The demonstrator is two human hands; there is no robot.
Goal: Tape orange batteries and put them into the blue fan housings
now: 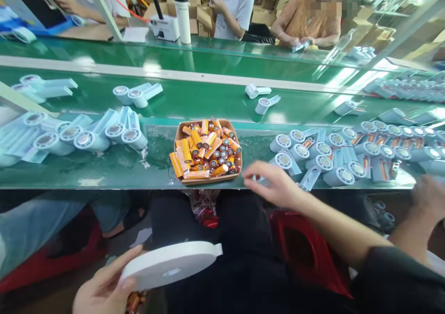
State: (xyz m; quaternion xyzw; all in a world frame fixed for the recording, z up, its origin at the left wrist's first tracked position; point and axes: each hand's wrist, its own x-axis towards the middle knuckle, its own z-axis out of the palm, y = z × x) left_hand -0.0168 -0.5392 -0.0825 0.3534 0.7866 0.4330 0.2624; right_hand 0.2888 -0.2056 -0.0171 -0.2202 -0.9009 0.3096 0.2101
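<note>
Well, one hand [104, 281] is gripping a roll while the other is hovering by a box

From where I am standing, the person's left hand is clasping a white roll [167, 263] of tape-like strip by its edge, fingers and thumb closing on it, and a short loose end is sticking out at the far side. The roll is tilting above the dark-clothed lap, below the bench edge. The right hand [273, 184] is hanging over that edge with fingers half curled (whether it is pinching anything, I cannot tell).

Just beside those right fingertips, a cardboard box [212, 181] is sitting on the green bench [86, 177], and orange-wrapped cylinders [200, 149] are heaping up inside it. Pale blue casings [320, 154] are crowding the bench to the right, and more casings [90, 138] are lying on the left. Farther off, a few casings are resting on a green belt [201, 101]. Near the right edge, another person's hand [427, 193] is blurring. Across the line, a person in an orange top [302, 13] is holding something small.
</note>
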